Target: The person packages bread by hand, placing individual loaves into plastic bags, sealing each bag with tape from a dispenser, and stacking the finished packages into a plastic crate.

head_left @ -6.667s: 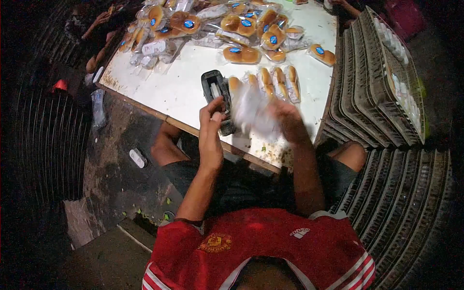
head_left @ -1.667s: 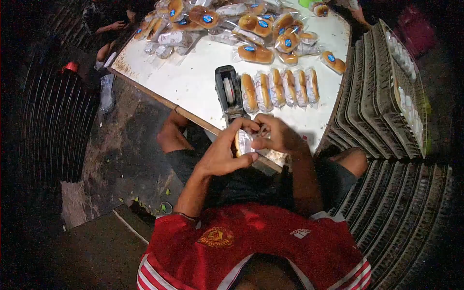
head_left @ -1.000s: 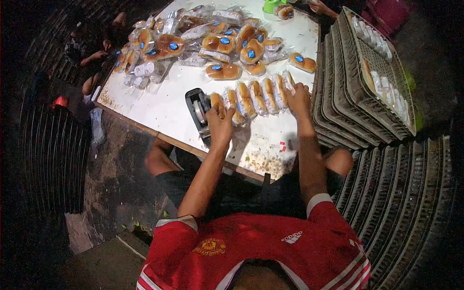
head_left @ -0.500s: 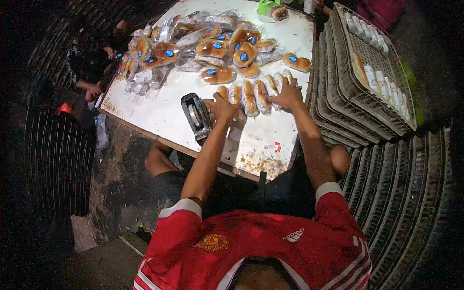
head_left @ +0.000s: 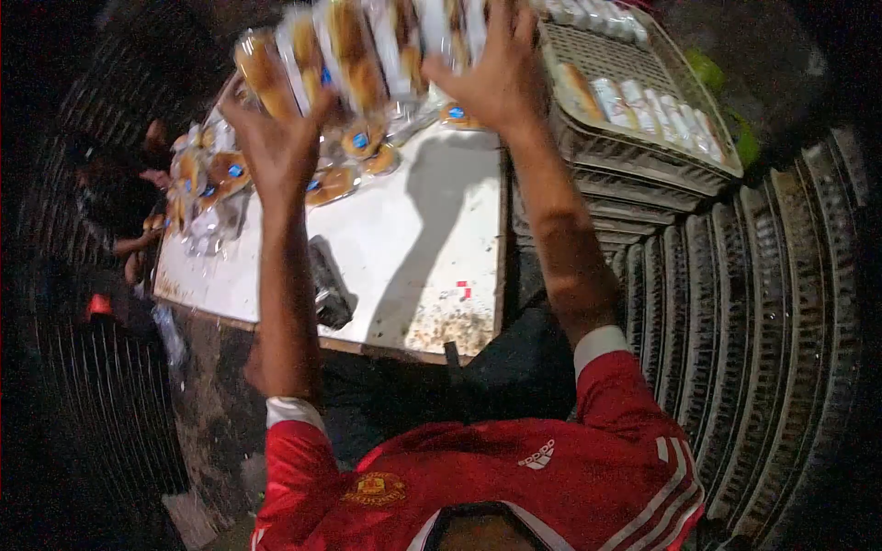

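Observation:
A row of several wrapped bread rolls (head_left: 351,55) is held up in the air above the white table (head_left: 386,220), close to the camera. My left hand (head_left: 276,138) grips the row's left end, and my right hand (head_left: 496,78) grips its right end. Below the row, more wrapped buns with blue labels (head_left: 333,184) lie on the table, partly hidden by my hands and the row. A dark tape dispenser (head_left: 329,285) rests on the table near my left forearm.
On the right stands a stack of plastic crates (head_left: 597,165), its top crate holding wrapped rolls (head_left: 657,118). More stacked trays (head_left: 735,312) are at the lower right. Another person (head_left: 119,197) is at the table's left side, near a red object (head_left: 99,304).
Both hands have lifted the row of rolls off the table, up and forward toward the camera. The view has shifted, so the table and crates appear farther left.

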`<state>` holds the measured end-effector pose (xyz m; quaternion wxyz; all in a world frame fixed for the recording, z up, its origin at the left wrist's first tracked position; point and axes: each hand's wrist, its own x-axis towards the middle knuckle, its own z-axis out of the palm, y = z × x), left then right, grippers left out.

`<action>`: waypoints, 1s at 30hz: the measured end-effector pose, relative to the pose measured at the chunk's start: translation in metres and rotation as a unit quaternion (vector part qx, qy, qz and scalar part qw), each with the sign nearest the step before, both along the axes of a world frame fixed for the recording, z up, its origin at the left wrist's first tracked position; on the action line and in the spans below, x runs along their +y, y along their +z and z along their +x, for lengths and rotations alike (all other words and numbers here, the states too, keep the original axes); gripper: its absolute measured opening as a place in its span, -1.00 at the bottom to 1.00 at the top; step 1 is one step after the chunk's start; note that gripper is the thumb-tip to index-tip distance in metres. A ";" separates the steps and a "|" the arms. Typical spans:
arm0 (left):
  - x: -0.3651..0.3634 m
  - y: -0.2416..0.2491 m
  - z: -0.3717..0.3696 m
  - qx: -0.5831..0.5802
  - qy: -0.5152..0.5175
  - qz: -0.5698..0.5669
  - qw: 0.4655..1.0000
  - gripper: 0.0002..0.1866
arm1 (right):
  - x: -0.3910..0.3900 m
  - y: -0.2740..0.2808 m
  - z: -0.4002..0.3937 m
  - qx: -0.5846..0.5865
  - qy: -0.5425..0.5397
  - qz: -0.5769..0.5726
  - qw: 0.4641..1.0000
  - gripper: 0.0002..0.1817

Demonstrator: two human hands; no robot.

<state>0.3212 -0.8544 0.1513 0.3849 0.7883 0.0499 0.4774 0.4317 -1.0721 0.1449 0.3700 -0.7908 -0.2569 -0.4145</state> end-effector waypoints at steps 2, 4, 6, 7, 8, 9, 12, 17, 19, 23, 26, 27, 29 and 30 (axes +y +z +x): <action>-0.011 0.036 0.052 -0.069 0.074 0.195 0.976 -0.01 | -0.034 0.066 0.011 0.057 -0.052 -0.008 0.997 0.20; -0.052 0.061 0.116 -0.129 0.030 0.161 0.978 0.04 | -0.072 0.083 0.066 0.010 -0.133 0.015 0.991 0.13; -0.108 0.080 0.171 -0.083 0.015 0.136 0.987 0.01 | -0.129 0.098 0.115 0.082 -0.078 0.025 0.993 0.08; -0.130 0.078 0.199 -0.092 -0.029 0.097 0.991 0.01 | -0.156 0.102 0.132 0.142 -0.098 -0.007 0.985 0.12; -0.154 0.078 0.217 -0.070 -0.024 0.096 0.993 0.02 | -0.182 0.088 0.173 0.170 -0.193 0.003 0.966 0.17; -0.180 0.062 0.247 -0.064 -0.003 0.113 0.992 0.03 | -0.202 0.089 0.169 0.218 -0.216 -0.025 0.951 0.17; -0.230 0.029 0.275 0.052 -0.145 0.188 0.970 0.02 | -0.301 0.026 0.256 0.197 -0.192 -0.105 0.956 0.06; -0.253 0.007 0.283 0.349 -0.266 0.358 0.824 -0.05 | -0.329 0.035 0.194 0.495 -0.179 -0.209 0.824 0.13; -0.256 -0.005 0.277 0.204 -0.258 0.343 0.880 -0.19 | -0.319 0.065 0.190 0.497 -0.189 -0.275 0.801 0.10; -0.258 0.000 0.257 0.333 -0.356 0.463 0.740 -0.17 | -0.300 0.051 0.203 0.358 -0.268 -0.403 0.799 0.04; -0.239 -0.016 0.249 0.272 -0.373 0.491 0.739 -0.08 | -0.286 0.016 0.202 0.338 -0.208 -0.446 0.802 0.00; -0.223 -0.028 0.239 0.177 -0.360 0.443 0.801 -0.11 | -0.271 0.019 0.173 0.397 -0.193 -0.449 0.777 0.00; -0.180 -0.035 0.212 0.052 -0.366 0.354 0.859 -0.20 | -0.272 0.011 0.174 0.452 -0.149 -0.463 0.748 0.00; -0.151 -0.039 0.198 0.057 -0.355 0.344 0.868 -0.20 | -0.290 0.002 0.191 0.449 -0.120 -0.472 0.749 0.00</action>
